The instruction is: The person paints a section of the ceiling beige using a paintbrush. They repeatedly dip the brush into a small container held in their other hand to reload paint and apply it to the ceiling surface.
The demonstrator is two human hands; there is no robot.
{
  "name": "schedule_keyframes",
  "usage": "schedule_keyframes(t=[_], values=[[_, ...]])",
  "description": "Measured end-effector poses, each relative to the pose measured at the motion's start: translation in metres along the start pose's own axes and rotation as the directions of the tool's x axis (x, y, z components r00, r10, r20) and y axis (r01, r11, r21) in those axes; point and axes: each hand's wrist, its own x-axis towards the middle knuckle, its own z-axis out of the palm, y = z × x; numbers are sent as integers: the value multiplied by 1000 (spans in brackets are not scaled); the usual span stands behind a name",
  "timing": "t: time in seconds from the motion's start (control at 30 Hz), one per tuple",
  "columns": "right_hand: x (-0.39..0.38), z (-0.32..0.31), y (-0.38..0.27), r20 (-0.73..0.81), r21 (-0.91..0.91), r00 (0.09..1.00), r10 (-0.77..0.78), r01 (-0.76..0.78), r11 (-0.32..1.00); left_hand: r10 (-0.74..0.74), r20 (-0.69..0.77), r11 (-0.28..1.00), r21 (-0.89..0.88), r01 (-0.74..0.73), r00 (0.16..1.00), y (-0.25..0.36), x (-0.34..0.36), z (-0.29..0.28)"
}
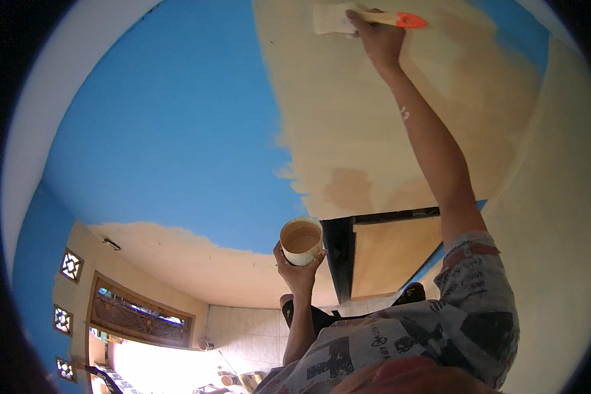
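Note:
High on the wall, my right hand grips a wide paintbrush with a wooden handle and an orange end. Its pale bristles point left and appear to lie against the beige-painted part of the wall. Blue paint covers the wall to the left, meeting the beige along a ragged edge. Lower down, in front of the wall, my left hand is wrapped round a whitish tub. Beige-brown paint shows inside it. White flecks mark my right forearm.
Below the beige area is a dark frame around a light wooden panel. At lower left, a wooden transom tops a bright doorway, beside several patterned vent blocks. Pale tiles cover the floor, with blurry items near the doorway.

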Motion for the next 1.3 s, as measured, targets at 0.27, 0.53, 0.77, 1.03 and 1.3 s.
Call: schedule_keyframes(t=[0.27, 0.53, 0.77, 1.03, 1.3], values=[[41, -149, 57, -142, -492, 966, -217, 122, 862, -42, 35, 999, 3, 42, 999, 2, -4, 0], [39, -145, 20, -14, -540, 871, -491, 407, 737, -43, 70, 999, -13, 44, 997, 0, -11, -2], [-10, 27, -58, 38, -84, 988, -149, 152, 985, -39, 4, 996, 81, 38, 999, -5, -9, -15], [2, -7, 33, -87, -357, 979, -183, 141, 923, -63, 6, 995, 73, 63, 998, 6, -8, -19], [57, -311, 92, -145, -866, 946, -288, 19, 500, -95, 103, 995, 6, 95, 990, 7, -8, -7]])
